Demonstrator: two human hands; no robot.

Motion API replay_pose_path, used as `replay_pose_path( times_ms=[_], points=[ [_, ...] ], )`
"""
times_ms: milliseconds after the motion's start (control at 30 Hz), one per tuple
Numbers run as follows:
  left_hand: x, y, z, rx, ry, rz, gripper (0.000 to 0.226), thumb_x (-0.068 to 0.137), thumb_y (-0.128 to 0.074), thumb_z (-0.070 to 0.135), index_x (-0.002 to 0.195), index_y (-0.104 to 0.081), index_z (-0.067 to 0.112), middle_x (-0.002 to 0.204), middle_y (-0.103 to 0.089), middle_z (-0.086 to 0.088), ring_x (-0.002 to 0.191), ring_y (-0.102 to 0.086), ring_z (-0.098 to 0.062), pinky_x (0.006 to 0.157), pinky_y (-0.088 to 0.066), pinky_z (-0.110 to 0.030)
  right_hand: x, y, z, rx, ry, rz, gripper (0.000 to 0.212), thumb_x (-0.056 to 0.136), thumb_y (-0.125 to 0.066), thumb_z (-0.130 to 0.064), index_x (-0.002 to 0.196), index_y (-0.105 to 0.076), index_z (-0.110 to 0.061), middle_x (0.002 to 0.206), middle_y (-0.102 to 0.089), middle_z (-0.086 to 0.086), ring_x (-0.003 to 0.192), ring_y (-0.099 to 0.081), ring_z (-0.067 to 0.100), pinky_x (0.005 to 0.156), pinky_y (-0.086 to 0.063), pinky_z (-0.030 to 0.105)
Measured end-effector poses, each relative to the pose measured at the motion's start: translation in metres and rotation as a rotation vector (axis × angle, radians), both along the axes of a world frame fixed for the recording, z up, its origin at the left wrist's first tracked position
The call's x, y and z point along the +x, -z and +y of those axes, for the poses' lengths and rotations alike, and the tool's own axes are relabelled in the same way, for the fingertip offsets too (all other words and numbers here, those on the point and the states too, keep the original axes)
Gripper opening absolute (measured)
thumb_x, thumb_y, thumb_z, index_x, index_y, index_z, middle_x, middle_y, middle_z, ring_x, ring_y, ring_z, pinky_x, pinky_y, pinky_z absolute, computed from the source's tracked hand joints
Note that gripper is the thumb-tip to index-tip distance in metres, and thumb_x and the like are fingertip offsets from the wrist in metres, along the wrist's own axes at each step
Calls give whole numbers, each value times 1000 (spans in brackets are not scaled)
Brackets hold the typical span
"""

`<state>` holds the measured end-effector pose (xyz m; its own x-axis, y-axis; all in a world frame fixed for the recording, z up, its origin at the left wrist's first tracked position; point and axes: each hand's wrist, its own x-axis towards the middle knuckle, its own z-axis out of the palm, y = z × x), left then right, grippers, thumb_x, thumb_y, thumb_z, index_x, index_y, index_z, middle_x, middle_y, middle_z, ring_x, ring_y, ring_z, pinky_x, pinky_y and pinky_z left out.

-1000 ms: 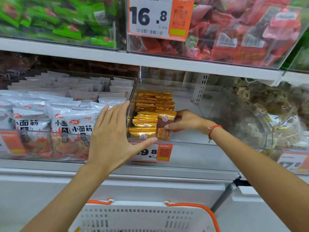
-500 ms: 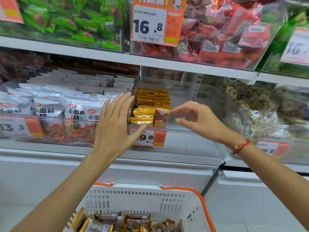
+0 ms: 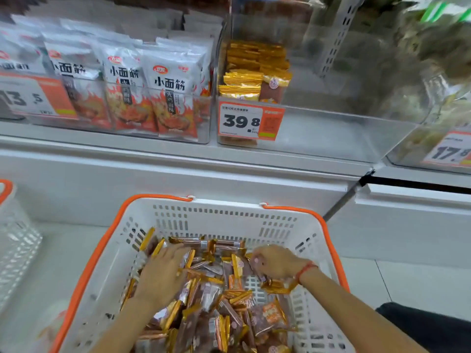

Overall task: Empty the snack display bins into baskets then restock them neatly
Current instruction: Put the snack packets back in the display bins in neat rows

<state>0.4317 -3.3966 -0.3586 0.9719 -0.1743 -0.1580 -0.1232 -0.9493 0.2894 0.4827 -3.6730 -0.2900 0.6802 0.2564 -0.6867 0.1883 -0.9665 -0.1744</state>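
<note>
Snack packets (image 3: 211,299), glossy gold-and-brown foil, fill the slotted white plastic basket (image 3: 224,217) at 6 o'clock. The left hand (image 3: 163,273) lies flat on them, grip released; the right hand (image 3: 277,261) pinches one. At 12 o'clock, the clear bin (image 3: 331,133) holds a neat stack (image 3: 254,72).

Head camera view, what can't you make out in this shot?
- White plastic basket with orange handles: near edge cut off by the frame bottom.
- Right hand: fingertips curl under, blurred; grip unclear.
- Orange 17.8 price tag: cut by the right edge.
- Clear bin at far right: contents motion-blurred.
</note>
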Motion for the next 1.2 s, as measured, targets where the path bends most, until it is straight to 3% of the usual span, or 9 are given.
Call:
replay_pose_path(
  times_ms=[167,333,567,667,800,933,1067,1133,1200],
  points=[
    [-30,49,18,158,57,350,62,104,-25,49,156,-1,27,163,4,7,150,6,-16,120,-1,-36,-31,96,7,87,42,-73,52,99,-45,-16,149,-31,-19,148,-40,14,132,-41,30,102,-41,39],
    [-29,54,19,131,-15,288,57,101,-37,49,153,-21,33,158,-21,11,148,-13,-13,118,-13,-36,-18,136,23,14,27,-252,76,89,-54,-3,154,-15,-15,147,-39,14,137,-33,32,106,-39,42],
    [-7,46,-4,133,-160,184,44,93,-58,37,135,-50,31,142,-45,9,136,-33,-17,113,-26,-35,12,144,25,53,-32,-269,62,78,-76,-39,129,-51,-14,124,-48,7,113,-51,26,95,-47,38],
    [8,37,-23,-142,-185,153,48,91,-64,31,137,-49,29,143,-47,7,137,-34,-15,109,-32,-31,8,130,24,339,313,-161,58,71,-80,-48,112,-54,-16,108,-60,-2,99,-58,17,89,-51,36],
    [13,15,-52,-684,-146,544,78,82,-77,31,147,-33,25,140,-41,12,133,-38,-11,103,-35,-24,4,106,39,699,850,11,70,61,-79,-66,102,-60,-12,91,-71,5,86,-68,17,81,-56,36],
    [7,7,-58,-922,-232,377,22,92,-66,27,113,-62,27,104,-69,8,100,-65,-11,81,-50,-29,6,78,57,696,845,2,76,58,-71,-76,100,-59,-14,91,-71,7,83,-66,20,73,-54,30],
    [7,-3,-47,-1003,-405,259,18,95,-59,30,81,-69,24,56,-55,4,59,-48,-8,67,-39,-30,6,65,49,898,826,157,45,84,-62,-56,107,-63,-18,97,-70,1,86,-68,13,76,-56,27],
    [7,-2,-38,-1036,-504,282,18,95,-58,26,82,-68,21,48,-45,4,57,-40,-10,64,-34,-30,7,81,35,712,717,20,31,94,-56,-44,103,-68,-16,97,-70,3,85,-66,11,83,-57,33],
    [5,4,-29,-1061,-562,314,16,96,-58,25,107,-69,24,75,-62,21,80,-57,-10,78,-41,-27,7,109,24,436,587,-97,29,96,-55,-29,73,-65,-16,75,-65,2,70,-58,10,84,-53,39]
  ],
)
